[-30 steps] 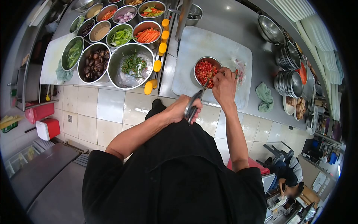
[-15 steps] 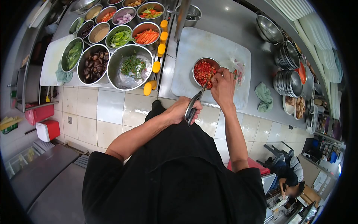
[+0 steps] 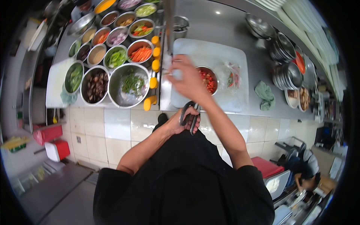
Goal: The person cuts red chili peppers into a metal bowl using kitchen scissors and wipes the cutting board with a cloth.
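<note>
My left hand (image 3: 183, 122) is closed round the black handles of a pair of scissors (image 3: 184, 114), low in front of the cutting board's near edge. My right forearm crosses over the blades and hides most of them. Smeared by motion, my right hand (image 3: 189, 80) is above the left part of the white cutting board (image 3: 202, 48); whether its fingers hold anything does not show. Just right of it stands a metal bowl (image 3: 216, 83) of chopped red chillies (image 3: 207, 81), partly covered by the hand. A clear plastic bag (image 3: 233, 77) with whole chillies lies on the board.
Left of the board, metal tubs hold carrots (image 3: 141, 54), mushrooms (image 3: 96, 88) and greens (image 3: 132, 84), beside several yellow-capped bottles (image 3: 150, 102). To the right are a green cloth (image 3: 265, 95) and stacked metal bowls (image 3: 287, 77). Another person (image 3: 300, 165) is at lower right.
My right hand has left the chilli bowl and moved left over the board. The scissors in my left hand have drawn back from the bowl toward my body. The view has shifted slightly.
</note>
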`<state>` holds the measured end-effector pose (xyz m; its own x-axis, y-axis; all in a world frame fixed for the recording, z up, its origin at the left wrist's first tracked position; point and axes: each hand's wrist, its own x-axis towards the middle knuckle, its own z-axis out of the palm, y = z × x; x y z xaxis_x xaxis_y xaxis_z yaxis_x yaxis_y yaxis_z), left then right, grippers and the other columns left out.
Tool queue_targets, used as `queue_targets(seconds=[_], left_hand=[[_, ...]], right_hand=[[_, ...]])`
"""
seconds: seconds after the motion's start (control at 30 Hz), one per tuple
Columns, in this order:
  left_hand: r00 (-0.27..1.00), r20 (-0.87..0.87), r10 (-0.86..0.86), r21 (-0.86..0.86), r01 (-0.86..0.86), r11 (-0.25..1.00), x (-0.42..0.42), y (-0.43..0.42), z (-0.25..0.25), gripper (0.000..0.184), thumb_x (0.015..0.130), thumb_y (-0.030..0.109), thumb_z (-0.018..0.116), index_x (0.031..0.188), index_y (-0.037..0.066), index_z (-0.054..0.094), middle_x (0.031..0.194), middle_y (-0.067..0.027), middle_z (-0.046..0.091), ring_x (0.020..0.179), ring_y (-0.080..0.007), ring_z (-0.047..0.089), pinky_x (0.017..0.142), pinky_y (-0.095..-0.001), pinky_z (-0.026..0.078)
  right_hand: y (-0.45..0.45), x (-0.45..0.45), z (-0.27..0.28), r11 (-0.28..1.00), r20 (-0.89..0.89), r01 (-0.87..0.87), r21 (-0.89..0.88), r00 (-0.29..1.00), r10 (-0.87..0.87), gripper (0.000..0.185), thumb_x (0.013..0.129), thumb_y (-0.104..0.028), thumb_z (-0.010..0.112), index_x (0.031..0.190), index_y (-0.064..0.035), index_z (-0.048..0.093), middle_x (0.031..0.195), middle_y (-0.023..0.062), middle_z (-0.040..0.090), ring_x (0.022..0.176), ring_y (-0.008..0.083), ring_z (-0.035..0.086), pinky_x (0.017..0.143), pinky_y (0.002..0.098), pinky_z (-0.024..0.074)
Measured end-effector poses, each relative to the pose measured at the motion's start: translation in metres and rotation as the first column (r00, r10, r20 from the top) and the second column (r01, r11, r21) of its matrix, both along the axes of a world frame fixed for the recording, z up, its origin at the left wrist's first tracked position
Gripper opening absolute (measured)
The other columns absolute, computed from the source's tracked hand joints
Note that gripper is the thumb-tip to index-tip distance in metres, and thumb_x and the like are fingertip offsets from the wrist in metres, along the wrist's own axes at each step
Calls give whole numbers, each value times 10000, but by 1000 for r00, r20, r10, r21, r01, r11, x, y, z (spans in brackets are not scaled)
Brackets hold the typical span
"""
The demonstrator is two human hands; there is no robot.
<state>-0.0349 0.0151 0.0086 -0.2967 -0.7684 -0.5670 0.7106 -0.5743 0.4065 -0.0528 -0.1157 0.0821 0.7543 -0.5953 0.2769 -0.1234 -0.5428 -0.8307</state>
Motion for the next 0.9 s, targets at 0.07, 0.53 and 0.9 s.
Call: queue_targets(seconds=[0.07, 0.53, 0.9], left_hand=[[999, -2, 54, -32, -54, 998, -1, 3, 4, 324, 830, 314, 536, 895, 0, 586, 743, -116, 606, 631, -221, 610, 564, -351, 526], [998, 52, 35, 22, -36, 999, 13, 13, 4, 293, 814, 285, 570, 820, -7, 598, 685, -128, 615, 560, -224, 599, 523, -333, 512], [996, 80, 48, 19, -50, 999, 12, 10, 3, 288, 809, 284, 580, 825, -3, 597, 682, -121, 612, 552, -216, 595, 518, -323, 511]], right_hand=[[8, 40, -17, 988, 108, -143, -64, 983, 149, 226, 751, -143, 711, 937, -51, 622, 1227, 169, 498, 1168, 334, 469, 992, 380, 369], [-100, -161, -117, 549, -327, 596, -586, 446, -833, 254, 691, -101, 666, 929, -175, 713, 955, 62, 555, 962, 280, 489, 788, 446, 408], [-106, -182, -118, 626, -281, 558, -545, 582, -763, 421, 651, -176, 755, 1062, -134, 673, 957, 121, 521, 928, 306, 488, 795, 402, 433]])
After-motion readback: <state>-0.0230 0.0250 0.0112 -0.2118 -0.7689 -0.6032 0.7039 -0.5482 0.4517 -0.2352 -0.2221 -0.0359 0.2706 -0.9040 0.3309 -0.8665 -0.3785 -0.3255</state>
